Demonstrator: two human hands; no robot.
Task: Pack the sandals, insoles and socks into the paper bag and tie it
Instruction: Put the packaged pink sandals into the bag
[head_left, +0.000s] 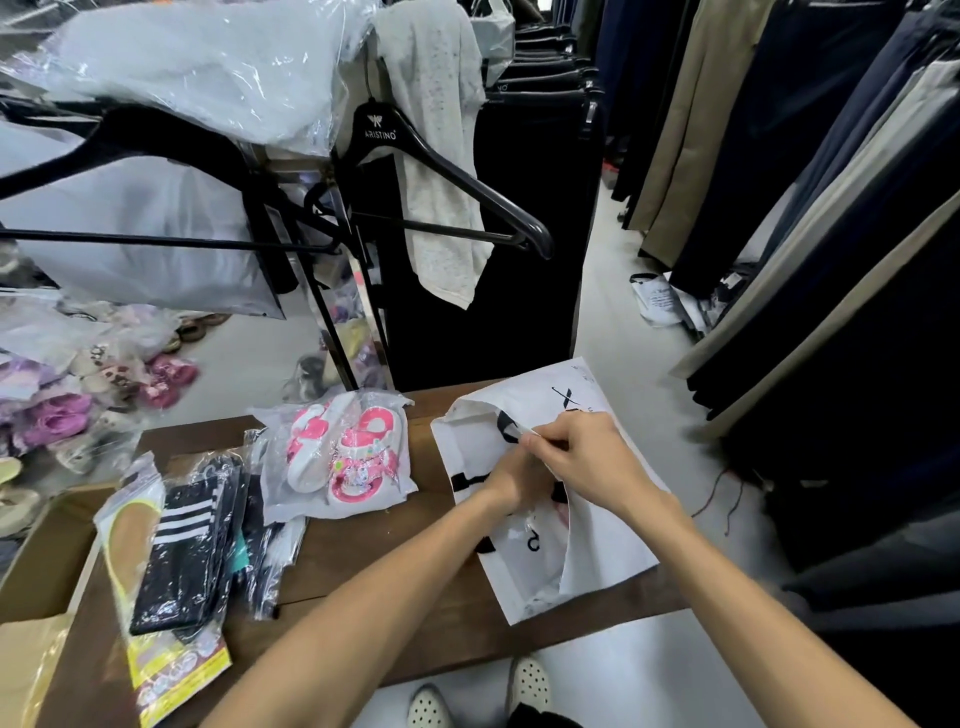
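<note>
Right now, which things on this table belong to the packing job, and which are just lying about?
For the job: white paper bag with black print, pink-and-white sandals in clear plastic, tan insoles in a yellow packet, black socks with white stripes.

Lying about: black plastic hanger, brown cardboard box, pale knitted garment.

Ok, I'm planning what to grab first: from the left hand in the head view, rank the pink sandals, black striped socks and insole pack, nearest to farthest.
From the left hand, inside the paper bag:
1. Pink sandals, bagged, just to its left.
2. Black striped socks, farther left.
3. Insole pack, leftmost, partly under the socks.
</note>
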